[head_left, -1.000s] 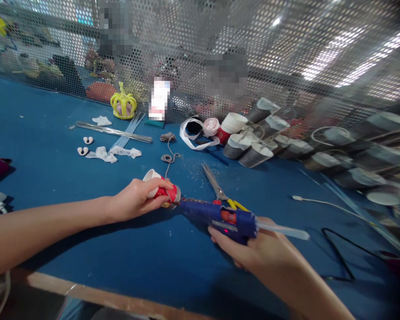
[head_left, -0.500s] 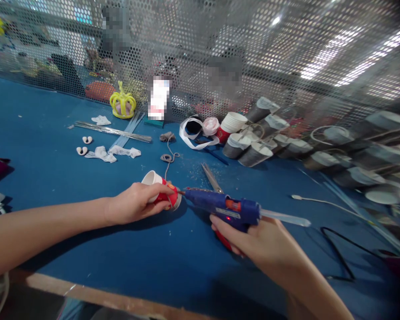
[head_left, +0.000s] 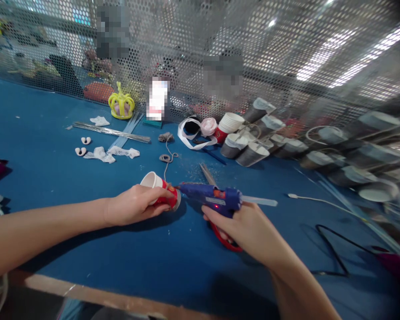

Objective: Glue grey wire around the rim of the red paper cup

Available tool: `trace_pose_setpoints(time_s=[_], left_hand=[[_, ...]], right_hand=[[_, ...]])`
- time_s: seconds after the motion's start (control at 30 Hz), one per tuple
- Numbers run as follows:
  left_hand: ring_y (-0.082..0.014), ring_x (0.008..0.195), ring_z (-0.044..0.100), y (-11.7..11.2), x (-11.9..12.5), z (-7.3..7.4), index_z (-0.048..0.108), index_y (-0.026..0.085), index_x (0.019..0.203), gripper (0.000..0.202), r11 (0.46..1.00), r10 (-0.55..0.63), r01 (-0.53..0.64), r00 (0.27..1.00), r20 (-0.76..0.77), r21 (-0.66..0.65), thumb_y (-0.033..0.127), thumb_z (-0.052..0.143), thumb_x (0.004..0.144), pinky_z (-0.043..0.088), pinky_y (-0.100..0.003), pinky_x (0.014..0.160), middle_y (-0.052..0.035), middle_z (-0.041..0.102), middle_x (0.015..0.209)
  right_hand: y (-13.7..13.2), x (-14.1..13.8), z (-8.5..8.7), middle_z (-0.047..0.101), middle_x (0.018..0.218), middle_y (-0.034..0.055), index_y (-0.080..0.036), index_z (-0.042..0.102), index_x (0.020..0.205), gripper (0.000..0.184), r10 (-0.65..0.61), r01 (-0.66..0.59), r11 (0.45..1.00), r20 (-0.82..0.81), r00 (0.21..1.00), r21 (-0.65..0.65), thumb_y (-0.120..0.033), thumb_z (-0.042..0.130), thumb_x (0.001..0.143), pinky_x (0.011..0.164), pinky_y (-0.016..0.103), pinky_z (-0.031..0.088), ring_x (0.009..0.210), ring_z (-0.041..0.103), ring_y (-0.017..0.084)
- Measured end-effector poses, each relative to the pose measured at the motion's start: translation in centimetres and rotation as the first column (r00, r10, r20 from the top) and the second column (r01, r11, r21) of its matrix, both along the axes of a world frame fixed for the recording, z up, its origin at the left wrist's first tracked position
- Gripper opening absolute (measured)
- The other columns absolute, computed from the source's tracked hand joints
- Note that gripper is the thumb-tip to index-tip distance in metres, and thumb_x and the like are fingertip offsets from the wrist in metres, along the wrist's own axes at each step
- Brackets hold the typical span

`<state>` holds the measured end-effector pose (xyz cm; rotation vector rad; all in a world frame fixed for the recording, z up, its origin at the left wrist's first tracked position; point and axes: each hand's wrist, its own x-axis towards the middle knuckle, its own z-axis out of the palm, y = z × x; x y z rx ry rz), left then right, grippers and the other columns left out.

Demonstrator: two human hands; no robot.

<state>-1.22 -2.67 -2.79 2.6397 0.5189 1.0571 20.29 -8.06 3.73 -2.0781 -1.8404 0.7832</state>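
My left hand (head_left: 138,203) grips a red and white paper cup (head_left: 151,180) tipped on its side, its mouth facing up and left. Grey cord (head_left: 166,171) runs from the cup back to a small bundle (head_left: 166,138) on the table. In my right hand (head_left: 245,226) is a blue hot glue gun (head_left: 208,195), with a red light lit and a clear glue stick (head_left: 260,201) out of its back. Its nozzle is at the cup's side; whether it touches, I cannot tell. Scissors (head_left: 226,240) with red handles lie beneath the gun, partly hidden by my right hand.
A perforated metal screen (head_left: 186,53) closes off the back of the blue table (head_left: 120,258). Before it stand a yellow crown-like piece (head_left: 121,104), stacked paper cups (head_left: 231,122) and several grey-wrapped cups (head_left: 253,153). Thin wires (head_left: 111,131) lie left; a black cable (head_left: 333,249) lies right.
The glue gun has shifted left with my right hand, its nozzle now at the cup's upper side. More of the scissors' red handles shows. My left hand keeps its hold on the cup.
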Motion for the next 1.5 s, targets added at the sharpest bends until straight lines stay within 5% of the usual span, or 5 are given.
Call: trace_pose_setpoints(time_s=[0.23,0.43,0.93,1.23,1.5], left_hand=[[-0.0099,0.058,0.064,0.2,-0.2,-0.6,0.051,0.015,0.098,0.015,0.996,0.082,-0.083,0.996,0.043,0.023,0.02,0.049,0.084,0.048,-0.016,0.055,-0.0033,0.069,0.074],[-0.0103,0.059,0.065,0.2,-0.2,-0.8,0.051,0.015,0.1,0.018,0.995,0.101,-0.102,0.993,0.059,0.003,0.019,0.051,0.082,0.048,-0.016,0.055,-0.0025,0.069,0.076],[-0.0099,0.06,0.063,-0.5,-0.2,-0.2,0.051,0.012,0.101,0.018,0.989,-0.003,-0.012,0.995,0.102,0.146,0.023,0.044,0.088,0.049,-0.016,0.057,-0.0043,0.068,0.074],[-0.01,0.061,0.066,-0.9,-0.1,-0.2,0.049,0.014,0.1,0.016,0.976,-0.015,-0.008,0.994,0.105,0.217,0.024,0.043,0.089,0.05,-0.016,0.059,-0.0036,0.07,0.074],[-0.0108,0.058,0.065,-1.3,0.0,-0.2,0.051,0.014,0.098,0.015,0.975,-0.059,0.043,0.996,0.07,0.216,0.023,0.044,0.088,0.049,-0.017,0.055,-0.0037,0.069,0.071]], right_hand=[[0.3,1.2,1.0,0.046,0.037,-0.0058,-0.02,0.046,0.05,0.031,-0.111,0.15,0.985,-0.337,0.935,0.09,-0.04,0.064,0.064,0.038,0.021,0.037,0.034,0.041,0.008],[3.0,6.2,0.7,0.059,0.064,-0.002,-0.018,0.056,0.068,0.018,-0.348,0.57,0.795,-0.613,0.71,0.209,-0.024,0.069,0.057,0.043,0.017,0.042,0.052,0.051,0.008],[5.0,11.1,-3.2,0.053,0.047,0.008,-0.021,0.044,0.04,0.034,-0.568,0.568,0.78,-0.084,0.819,0.262,-0.033,0.066,0.062,0.064,0.044,0.044,0.068,0.059,0.031],[3.9,3.6,-0.7,0.068,0.092,0.007,-0.021,0.07,0.079,0.039,-0.049,0.058,0.974,-0.047,0.998,0.217,-0.047,0.04,0.083,0.084,0.036,0.039,0.091,0.059,0.024],[3.8,-4.0,-2.5,0.068,0.078,0.0032,-0.02,0.069,0.083,0.043,0.192,-0.293,0.955,-0.681,0.707,-0.035,-0.056,0.045,0.079,0.073,0.032,0.043,0.075,0.059,0.017]])
